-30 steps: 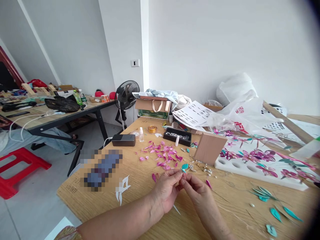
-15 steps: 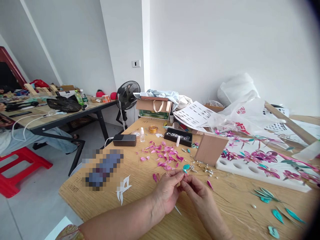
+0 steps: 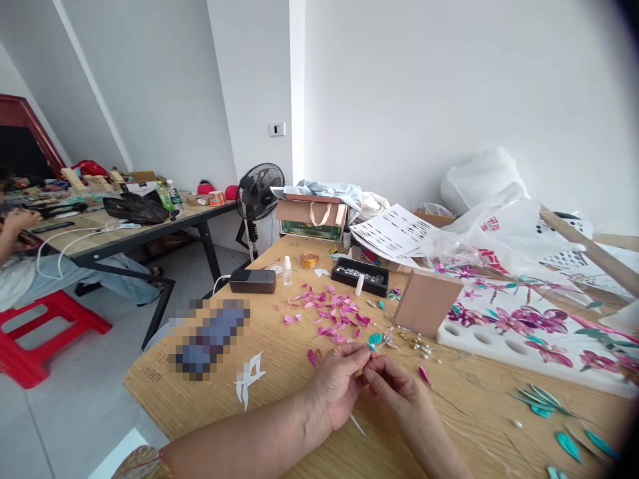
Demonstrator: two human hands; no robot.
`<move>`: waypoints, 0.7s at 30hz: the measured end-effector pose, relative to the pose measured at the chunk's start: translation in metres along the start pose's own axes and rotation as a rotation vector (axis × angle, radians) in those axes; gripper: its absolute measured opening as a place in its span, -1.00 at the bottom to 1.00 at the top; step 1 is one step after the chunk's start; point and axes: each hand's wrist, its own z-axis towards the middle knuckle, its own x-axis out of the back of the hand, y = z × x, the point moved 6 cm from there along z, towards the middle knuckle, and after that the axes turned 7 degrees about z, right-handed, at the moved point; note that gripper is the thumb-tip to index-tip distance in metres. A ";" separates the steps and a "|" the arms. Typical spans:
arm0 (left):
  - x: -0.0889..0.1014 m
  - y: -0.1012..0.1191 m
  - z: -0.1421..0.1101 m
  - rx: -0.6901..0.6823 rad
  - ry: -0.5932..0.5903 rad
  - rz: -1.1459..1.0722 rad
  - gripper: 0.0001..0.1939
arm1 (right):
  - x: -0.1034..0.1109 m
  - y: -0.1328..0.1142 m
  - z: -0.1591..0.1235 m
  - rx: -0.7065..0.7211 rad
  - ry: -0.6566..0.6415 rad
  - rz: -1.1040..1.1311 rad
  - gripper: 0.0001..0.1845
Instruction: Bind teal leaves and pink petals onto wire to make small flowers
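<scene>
Over the wooden table, my left hand (image 3: 339,382) pinches a small turquoise petal piece (image 3: 375,341), which sticks up past the fingertips. My right hand (image 3: 399,392) is closed right against the left, thumb and forefinger pressed together; whatever it grips is hidden or too fine to make out. Just beyond the hands are pearl beads (image 3: 424,350) and scattered pink petals (image 3: 337,309). A dark pink petal on a thin stem (image 3: 424,375) lies to the right of my right hand. Turquoise leaf pieces (image 3: 568,446) rest farther right.
A white foam block (image 3: 529,369) carries several magenta flowers. Near it stand a wooden block (image 3: 428,303) and a black tray (image 3: 360,276). A small clear bottle (image 3: 287,271), a black box (image 3: 253,281) and white paper cutouts (image 3: 249,378) lie left. Another person (image 3: 20,246) sits at the far table (image 3: 124,239).
The view has shifted slightly left, so things appear a little farther right, and more of the other person shows. Both hands stay together around the turquoise petal piece with hardly any change.
</scene>
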 end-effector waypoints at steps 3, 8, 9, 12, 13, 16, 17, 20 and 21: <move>0.000 0.002 0.001 -0.019 0.004 0.013 -0.80 | -0.002 0.007 0.000 -0.041 0.002 0.008 -0.76; 0.000 0.011 0.000 -0.059 0.032 0.059 -0.80 | 0.001 0.001 -0.002 -0.010 -0.004 -0.166 -0.73; 0.000 0.013 0.000 -0.072 0.040 0.074 -0.80 | 0.002 -0.003 -0.003 0.006 0.018 -0.248 -0.72; 0.000 0.019 0.001 -0.130 0.053 0.117 -0.80 | 0.003 -0.015 -0.006 0.087 0.074 -0.448 -0.69; 0.000 0.020 0.001 -0.149 0.056 0.134 -0.80 | 0.003 -0.018 -0.008 0.119 0.083 -0.479 -0.70; 0.001 0.022 0.003 -0.179 0.079 0.187 -0.78 | 0.000 -0.019 -0.011 0.164 0.065 -0.530 -0.70; 0.001 0.022 0.003 -0.179 0.093 0.209 -0.78 | -0.002 -0.018 -0.012 0.161 0.046 -0.544 -0.70; 0.003 0.022 0.003 -0.170 0.135 0.247 -0.79 | -0.004 -0.016 -0.012 0.139 0.010 -0.532 -0.70; 0.003 0.023 0.003 -0.166 0.134 0.237 -0.79 | -0.004 -0.015 -0.012 0.133 0.023 -0.497 -0.69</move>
